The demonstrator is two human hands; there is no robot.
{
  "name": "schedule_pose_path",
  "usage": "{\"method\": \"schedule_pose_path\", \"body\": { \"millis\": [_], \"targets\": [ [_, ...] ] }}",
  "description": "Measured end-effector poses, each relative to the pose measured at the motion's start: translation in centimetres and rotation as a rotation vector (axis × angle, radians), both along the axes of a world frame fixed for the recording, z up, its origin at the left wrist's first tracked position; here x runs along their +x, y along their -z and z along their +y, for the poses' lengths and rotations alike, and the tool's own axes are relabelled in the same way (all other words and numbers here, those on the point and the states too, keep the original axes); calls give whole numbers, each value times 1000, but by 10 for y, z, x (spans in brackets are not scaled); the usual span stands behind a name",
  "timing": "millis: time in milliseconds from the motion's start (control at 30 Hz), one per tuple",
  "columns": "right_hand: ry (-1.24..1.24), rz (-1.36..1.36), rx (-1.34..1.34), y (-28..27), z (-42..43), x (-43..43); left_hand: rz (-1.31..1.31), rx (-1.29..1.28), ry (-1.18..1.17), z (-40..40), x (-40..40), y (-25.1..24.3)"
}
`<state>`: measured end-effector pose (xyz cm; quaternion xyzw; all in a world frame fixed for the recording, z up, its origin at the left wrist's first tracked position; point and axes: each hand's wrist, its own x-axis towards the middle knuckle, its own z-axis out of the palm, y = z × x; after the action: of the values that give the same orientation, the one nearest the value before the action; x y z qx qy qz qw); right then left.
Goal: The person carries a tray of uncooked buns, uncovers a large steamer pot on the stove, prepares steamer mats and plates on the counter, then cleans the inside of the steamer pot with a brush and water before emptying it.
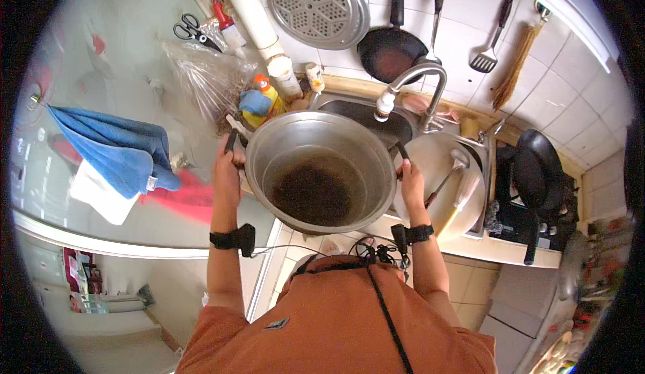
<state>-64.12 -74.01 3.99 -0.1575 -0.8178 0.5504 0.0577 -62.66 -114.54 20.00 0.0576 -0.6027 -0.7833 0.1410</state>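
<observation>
A large, deep metal pot (320, 172) with a dark patch on its inner bottom is held up in front of me. My left hand (229, 165) grips its dark side handle on the left. On the opposite side my right hand (410, 177) is closed on the other handle. Behind the pot is a steel sink (347, 104), partly hidden by it, with a curved faucet (437, 86) above. Right of the pot lies a large round lid or basin (428, 147), with a ladle (459, 160) and a brush with a yellow handle (466, 192) on it.
A black pan (536, 172) rests on the stove at right. Yellow bottle (272, 97), blue cloth (254, 103) and plastic bag (201, 76) are at back left. On the tiled wall hang a frying pan (390, 54), steamer plate (315, 8) and slotted turner (485, 61). A blue towel (116, 147) hangs left.
</observation>
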Motion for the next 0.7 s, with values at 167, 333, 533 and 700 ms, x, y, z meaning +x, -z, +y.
{"method": "schedule_pose_path", "body": {
  "millis": [167,333,533,700],
  "targets": [
    [10,-191,-289,85,-12,4,-30,-473,123,36,-61,-62],
    [157,-332,-671,118,-35,17,-41,-375,557,57,-115,-84],
    [186,-511,-948,108,-56,35,-126,-321,677,101,-145,-93],
    [128,-632,-1082,129,-53,44,-133,-393,687,116,-172,-82]
  ]
}}
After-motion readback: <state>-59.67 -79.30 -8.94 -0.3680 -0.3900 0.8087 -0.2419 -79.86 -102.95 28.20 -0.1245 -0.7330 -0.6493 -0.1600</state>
